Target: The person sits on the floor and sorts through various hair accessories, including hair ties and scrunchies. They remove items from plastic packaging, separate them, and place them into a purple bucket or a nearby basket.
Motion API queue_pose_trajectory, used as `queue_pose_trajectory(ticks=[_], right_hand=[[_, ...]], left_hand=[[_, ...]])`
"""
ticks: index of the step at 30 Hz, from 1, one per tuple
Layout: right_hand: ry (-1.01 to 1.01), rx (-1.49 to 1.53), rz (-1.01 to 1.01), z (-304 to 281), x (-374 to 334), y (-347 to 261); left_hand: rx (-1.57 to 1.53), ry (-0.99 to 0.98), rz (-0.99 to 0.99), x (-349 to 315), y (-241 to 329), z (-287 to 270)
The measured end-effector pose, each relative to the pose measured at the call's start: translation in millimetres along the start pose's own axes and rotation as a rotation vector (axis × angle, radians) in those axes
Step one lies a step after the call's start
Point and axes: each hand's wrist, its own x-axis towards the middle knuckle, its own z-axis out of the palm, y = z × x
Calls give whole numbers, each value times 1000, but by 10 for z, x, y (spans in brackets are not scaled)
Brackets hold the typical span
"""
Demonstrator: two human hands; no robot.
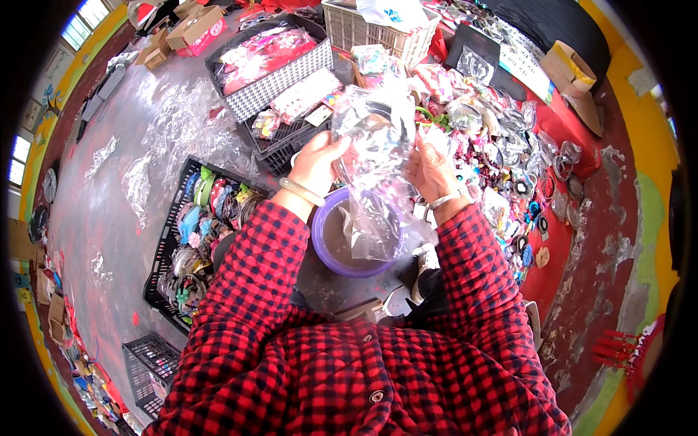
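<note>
- Grey floor (109, 243) spreads across nine o'clock in my view, loose clear film (182, 120) littering it at ten.
- I have the clear plastic bag (382, 192) at twelve, hanging partly over a purple tub (321, 243).
- Left hand (318, 166) grips the bag's nine-o'clock side; right hand (435, 173) pinches its three-o'clock side.
- Black crate (166, 309) of headbands (207, 196) sits at nine, heaped accessories (502, 156) at two.
</note>
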Motion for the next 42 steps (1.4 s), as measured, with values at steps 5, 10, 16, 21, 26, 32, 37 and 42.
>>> queue_pose_trajectory(ticks=[5, 10, 16, 21, 26, 32, 37, 42], right_hand=[[-293, -93, 160, 3, -54, -43], [-230, -280, 150, 54, -30, -56], [-155, -185, -54, 106, -87, -175], [-91, -224, -102, 54, -87, -208], [72, -143, -204, 33, 5, -152], [60, -50, -279, -77, 3, -212], [-27, -541, -757, 263, -274, -187], [-147, -1193, -1365, 588, -521, -222]], left_hand=[[-148, 104, 142, 57, 89, -199], [-169, 124, 182, 32, 138, -191], [-235, 158, 165, 36, 219, -234], [-257, 109, 126, 34, 186, -181], [-388, 184, 14, 97, 100, -353], [-579, 487, 64, 159, 129, -566], [-625, 515, 73, 258, -10, -843], [-493, 560, -25, 183, 11, -432]])
